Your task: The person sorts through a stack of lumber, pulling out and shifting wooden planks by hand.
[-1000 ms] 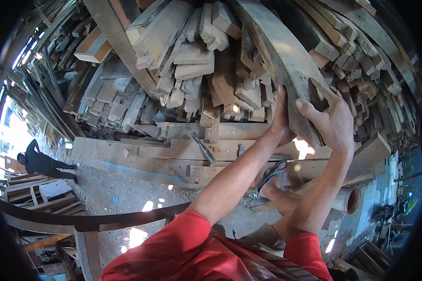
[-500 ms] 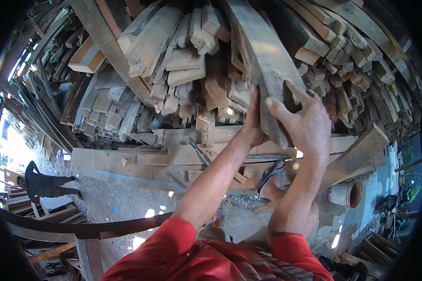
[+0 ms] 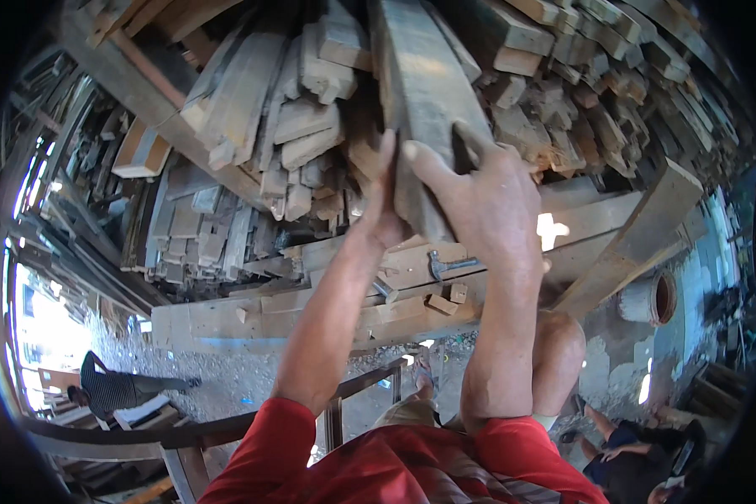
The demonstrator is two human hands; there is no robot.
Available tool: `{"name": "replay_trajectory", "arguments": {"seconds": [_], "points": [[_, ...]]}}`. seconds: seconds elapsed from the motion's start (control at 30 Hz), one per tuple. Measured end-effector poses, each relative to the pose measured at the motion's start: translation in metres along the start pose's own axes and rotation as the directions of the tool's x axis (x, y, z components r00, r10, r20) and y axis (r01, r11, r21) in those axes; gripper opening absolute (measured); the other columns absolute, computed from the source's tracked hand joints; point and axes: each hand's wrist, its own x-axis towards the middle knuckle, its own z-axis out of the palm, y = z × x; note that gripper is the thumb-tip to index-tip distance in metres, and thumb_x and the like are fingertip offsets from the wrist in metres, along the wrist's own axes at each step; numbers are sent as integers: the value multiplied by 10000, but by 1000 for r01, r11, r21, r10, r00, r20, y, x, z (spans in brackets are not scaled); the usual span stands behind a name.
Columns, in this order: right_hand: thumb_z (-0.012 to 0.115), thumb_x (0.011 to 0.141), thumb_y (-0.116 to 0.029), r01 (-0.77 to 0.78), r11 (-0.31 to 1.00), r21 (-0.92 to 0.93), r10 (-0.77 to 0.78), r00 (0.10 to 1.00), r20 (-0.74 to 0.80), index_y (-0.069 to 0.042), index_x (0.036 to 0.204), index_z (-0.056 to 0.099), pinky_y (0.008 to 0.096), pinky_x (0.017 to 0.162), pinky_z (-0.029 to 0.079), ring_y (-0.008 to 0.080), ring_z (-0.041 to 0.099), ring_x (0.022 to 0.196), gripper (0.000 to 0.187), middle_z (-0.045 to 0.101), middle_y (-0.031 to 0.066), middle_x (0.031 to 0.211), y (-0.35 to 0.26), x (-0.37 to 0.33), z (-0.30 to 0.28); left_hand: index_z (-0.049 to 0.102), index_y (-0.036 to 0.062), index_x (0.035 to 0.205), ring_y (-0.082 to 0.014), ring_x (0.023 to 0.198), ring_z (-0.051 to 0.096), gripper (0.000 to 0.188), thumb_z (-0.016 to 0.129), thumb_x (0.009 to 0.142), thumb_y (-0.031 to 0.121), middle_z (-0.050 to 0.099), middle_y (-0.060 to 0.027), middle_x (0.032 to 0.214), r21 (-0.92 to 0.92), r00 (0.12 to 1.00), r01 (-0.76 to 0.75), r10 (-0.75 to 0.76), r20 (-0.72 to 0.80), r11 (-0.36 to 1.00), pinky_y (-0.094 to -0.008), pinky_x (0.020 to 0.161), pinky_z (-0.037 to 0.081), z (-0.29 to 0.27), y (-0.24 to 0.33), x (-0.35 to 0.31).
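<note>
Two arms (image 3: 511, 336) outstretched, left hand (image 3: 384, 215), right hand (image 3: 497, 202) clasping plank (image 3: 437, 92)

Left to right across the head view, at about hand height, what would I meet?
Left lumber stack, left hand, plank, right hand, leaning board.
</note>
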Motion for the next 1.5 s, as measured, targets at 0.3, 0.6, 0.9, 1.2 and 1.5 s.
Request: {"name": "replay_trajectory", "arguments": {"seconds": [0.3,0.6,0.9,1.2,1.5], "points": [[733,845,-595,296,954,-46,-298,954,-43,57,1225,643,523,936,501,501,646,1043,760,657,310,1073,11,-15,-11,375,-17,1549,-311,1382,519,851,467,1030,650,509,-233,1491,604,907,-173,364,-210,778,-476,1150,426,-19,-12,-27],[630,917,-388,688,724,-52,-669,683,-293,29,1048,708,429,864,541,387,714,957,445,721,197,1079,31,-21,20,588,-91,1340,-432,1386,503,860,324,1025,664,488,-330,1482,840,455,-543,840,297,-3,-500,1174,381,18,-24,-16],[571,938,-207,656,746,-115,-655,690,-307,-28,988,698,400,779,486,309,698,913,225,729,142,1080,48,81,63,635,-60,1298,-492,1367,504,717,345,1057,549,515,-319,1473,794,402,-606,841,362,-52,-532,1175,371,-16,5,95],[644,922,-292,653,735,-181,-670,660,-339,-98,954,657,493,765,499,352,666,840,197,682,111,963,51,238,131,448,2,1504,-409,1486,364,636,648,949,241,476,-232,1530,958,345,9,900,265,-286,-594,1259,136,-59,84,74],[585,978,-421,507,861,-29,-499,835,-232,-83,1042,681,509,856,518,438,682,979,357,723,179,1068,39,299,161,559,18,1421,-408,1365,494,611,712,916,326,581,-235,1412,653,208,661,927,313,-369,-501,1175,335,-182,237,-51]]}}
